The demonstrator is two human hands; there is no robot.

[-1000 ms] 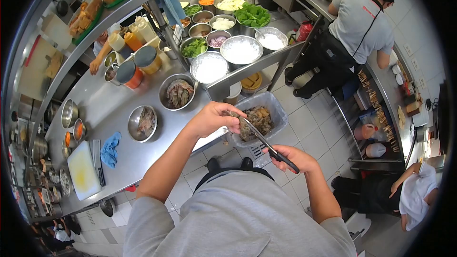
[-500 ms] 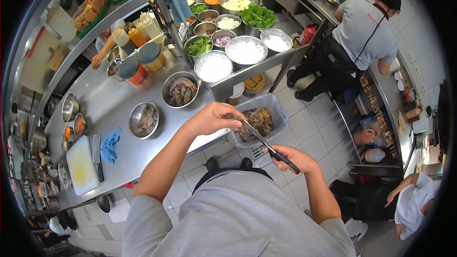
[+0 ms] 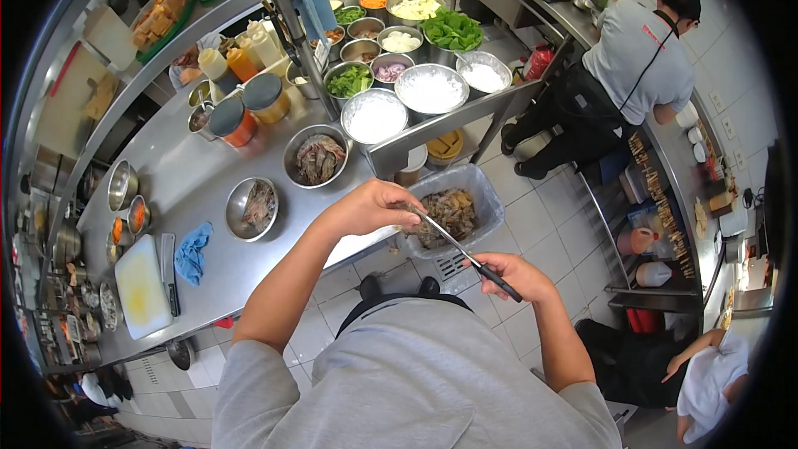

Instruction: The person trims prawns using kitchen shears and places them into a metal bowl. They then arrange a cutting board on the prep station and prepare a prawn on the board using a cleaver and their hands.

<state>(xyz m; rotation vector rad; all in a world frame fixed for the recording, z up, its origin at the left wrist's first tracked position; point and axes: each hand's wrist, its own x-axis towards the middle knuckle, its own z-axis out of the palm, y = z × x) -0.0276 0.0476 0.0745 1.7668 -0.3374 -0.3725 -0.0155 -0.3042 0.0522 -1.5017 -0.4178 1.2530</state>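
Note:
My left hand (image 3: 384,208) pinches a small shrimp (image 3: 409,218), mostly hidden by the fingers. In my right hand (image 3: 509,276) is a pair of black-handled scissors (image 3: 453,243), whose blade tips reach the shrimp. Below and beyond the hands, a lined bin (image 3: 492,224) holds a heap of brownish shrimp scraps (image 3: 450,212). On the steel counter to the left stand two metal bowls, a larger one (image 3: 291,175) with whole shrimp (image 3: 319,160) and a smaller one (image 3: 235,229) with a few shrimp pieces (image 3: 259,206).
A blue cloth (image 3: 194,254), a knife (image 3: 169,274) and a cutting board (image 3: 141,291) lie on the counter (image 3: 216,158). Bowls of vegetables and white powder (image 3: 432,87) fill the raised shelf. One co-worker (image 3: 632,58) stands at the back right, another (image 3: 706,374) at the lower right.
The scissors have closed more, their handles drawn together in my right hand. My left hand has barely shifted. The lower-right co-worker has moved left and down in the view.

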